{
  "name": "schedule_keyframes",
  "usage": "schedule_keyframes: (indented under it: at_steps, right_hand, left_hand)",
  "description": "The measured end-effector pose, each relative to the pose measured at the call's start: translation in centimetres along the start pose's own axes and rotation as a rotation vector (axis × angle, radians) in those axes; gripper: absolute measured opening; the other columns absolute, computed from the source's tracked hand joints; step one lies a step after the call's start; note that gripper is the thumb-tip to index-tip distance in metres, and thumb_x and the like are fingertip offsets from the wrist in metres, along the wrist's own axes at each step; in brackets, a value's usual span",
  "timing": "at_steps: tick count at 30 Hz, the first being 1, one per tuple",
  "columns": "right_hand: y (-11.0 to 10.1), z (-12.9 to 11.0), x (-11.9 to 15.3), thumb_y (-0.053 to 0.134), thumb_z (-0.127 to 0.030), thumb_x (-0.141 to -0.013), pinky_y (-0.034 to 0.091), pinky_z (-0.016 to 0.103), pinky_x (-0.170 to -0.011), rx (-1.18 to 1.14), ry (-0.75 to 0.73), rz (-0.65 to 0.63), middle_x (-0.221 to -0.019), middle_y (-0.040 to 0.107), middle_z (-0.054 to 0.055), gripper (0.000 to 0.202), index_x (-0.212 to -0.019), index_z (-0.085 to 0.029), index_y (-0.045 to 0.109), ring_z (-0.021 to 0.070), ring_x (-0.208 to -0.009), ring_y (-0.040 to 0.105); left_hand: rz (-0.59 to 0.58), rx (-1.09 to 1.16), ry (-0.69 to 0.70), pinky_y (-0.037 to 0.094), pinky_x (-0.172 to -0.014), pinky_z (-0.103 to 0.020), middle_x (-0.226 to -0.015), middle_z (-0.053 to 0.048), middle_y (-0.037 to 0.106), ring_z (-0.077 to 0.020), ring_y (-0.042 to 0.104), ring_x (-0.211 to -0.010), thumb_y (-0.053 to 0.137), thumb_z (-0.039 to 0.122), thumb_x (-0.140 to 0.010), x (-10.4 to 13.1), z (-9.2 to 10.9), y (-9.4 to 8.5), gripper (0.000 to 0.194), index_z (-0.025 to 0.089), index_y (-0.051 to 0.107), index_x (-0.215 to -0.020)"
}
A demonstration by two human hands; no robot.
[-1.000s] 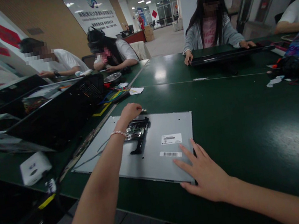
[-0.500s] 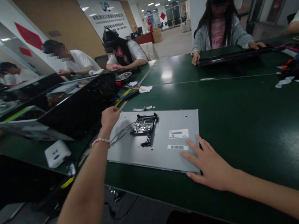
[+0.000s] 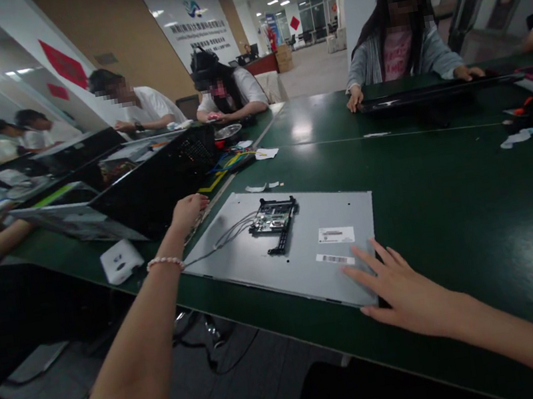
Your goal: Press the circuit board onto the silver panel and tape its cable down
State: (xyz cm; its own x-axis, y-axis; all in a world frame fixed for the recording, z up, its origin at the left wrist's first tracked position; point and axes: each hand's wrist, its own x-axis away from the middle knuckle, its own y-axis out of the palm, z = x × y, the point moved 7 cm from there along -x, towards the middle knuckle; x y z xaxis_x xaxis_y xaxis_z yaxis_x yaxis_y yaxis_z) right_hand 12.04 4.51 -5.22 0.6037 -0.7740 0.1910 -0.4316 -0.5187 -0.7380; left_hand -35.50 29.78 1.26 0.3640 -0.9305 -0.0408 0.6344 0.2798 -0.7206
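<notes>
A flat grey metal display panel (image 3: 235, 258) lies back-side up on the green table in front of me. A black bracket with a circuit board (image 3: 273, 218) rests on it, and thin grey cables (image 3: 236, 231) run left from the board. My right hand (image 3: 402, 286) is open, its fingers spread over the panel's near right corner beside two white labels (image 3: 336, 236). Just past the panel's left edge, my left hand (image 3: 188, 213) is closed with curled fingers. What those fingers hold, if anything, is hidden.
Left of the panel stand an opened black computer case (image 3: 157, 183) and a small white box (image 3: 121, 261). Coloured cables (image 3: 234, 159) and paper scraps (image 3: 257, 188) lie beyond. Across the table a person (image 3: 397, 37) holds a black flat panel (image 3: 432, 94); other people sit at left.
My left hand has moved left, away from the panel's far left corner. The view has shifted, so the panel appears farther right. My right hand stays on the same corner.
</notes>
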Motion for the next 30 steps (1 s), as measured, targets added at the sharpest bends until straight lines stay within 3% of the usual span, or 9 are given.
schedule_keyframes:
  at_steps: [2, 5, 10, 13, 21, 30]
  right_hand:
    - [-0.8, 1.0, 0.4, 0.057, -0.056, -0.091, 0.008, 0.059, -0.121, -0.203, 0.030, 0.011, -0.170, -0.001, -0.003, 0.077, -0.158, -0.040, 0.023, 0.0361, -0.153, -0.001]
    - [-2.4, 2.8, 0.9, 0.058, -0.057, -0.090, 0.015, 0.056, -0.122, -0.620, 0.160, 0.162, -0.170, -0.002, 0.000, 0.088, -0.160, -0.039, 0.009, 0.0314, -0.154, 0.005]
    - [-2.8, 3.6, 1.0, 0.061, -0.052, -0.087, 0.020, 0.043, -0.122, -1.392, 0.238, 0.330, -0.166, 0.022, 0.006, 0.095, -0.160, -0.033, 0.004, 0.0216, -0.151, 0.024]
    - [-2.7, 3.5, 0.7, 0.060, -0.050, -0.085, 0.024, 0.039, -0.121, -1.650, 0.266, 0.406, -0.164, 0.029, 0.007, 0.097, -0.161, -0.028, 0.005, 0.0198, -0.148, 0.031]
    - [-3.0, 3.6, 0.6, 0.053, -0.054, -0.088, 0.024, 0.047, -0.119, -1.840, 0.324, 0.449, -0.153, 0.048, 0.006, 0.078, -0.157, -0.035, 0.022, 0.0197, -0.143, 0.040]
    - [-3.0, 4.1, 1.2, 0.050, -0.056, -0.092, 0.024, 0.045, -0.118, -1.841, 0.284, 0.437, -0.152, 0.049, 0.005, 0.071, -0.155, -0.039, 0.024, 0.0184, -0.136, 0.050]
  left_hand:
    - [-0.096, 0.034, -0.098, 0.046, -0.090, -0.027, -0.106, -0.012, 0.068, -0.0141, 0.058, -0.092, 0.034, 0.028, -0.104, 0.3, -0.5, 0.6, 0.035, 0.003, 0.056, -0.111]
    - [-0.211, 0.055, -0.217, 0.046, -0.094, -0.035, -0.108, -0.014, 0.067, -0.0191, 0.060, -0.100, 0.042, 0.039, -0.102, 1.2, -1.1, 1.4, 0.037, 0.005, 0.057, -0.108]
    - [-0.255, 0.094, -0.307, 0.051, -0.090, -0.044, -0.108, -0.016, 0.068, -0.0328, 0.059, -0.115, 0.052, 0.048, -0.092, 1.9, -1.9, 1.6, 0.034, 0.016, 0.063, -0.101]
    - [-0.251, 0.135, -0.343, 0.050, -0.091, -0.046, -0.109, -0.015, 0.069, -0.0326, 0.059, -0.118, 0.052, 0.046, -0.090, 1.4, -2.7, 1.6, 0.030, 0.020, 0.063, -0.102]
    - [-0.212, 0.133, -0.380, 0.052, -0.082, -0.044, -0.108, -0.015, 0.070, -0.0328, 0.061, -0.113, 0.051, 0.044, -0.088, 0.1, -4.4, 1.9, 0.028, 0.021, 0.063, -0.099]
    - [-0.110, 0.141, -0.389, 0.051, -0.085, -0.043, -0.098, -0.013, 0.070, -0.0297, 0.064, -0.103, 0.058, 0.051, -0.086, 0.1, -4.6, 2.3, 0.038, 0.020, 0.061, -0.109]
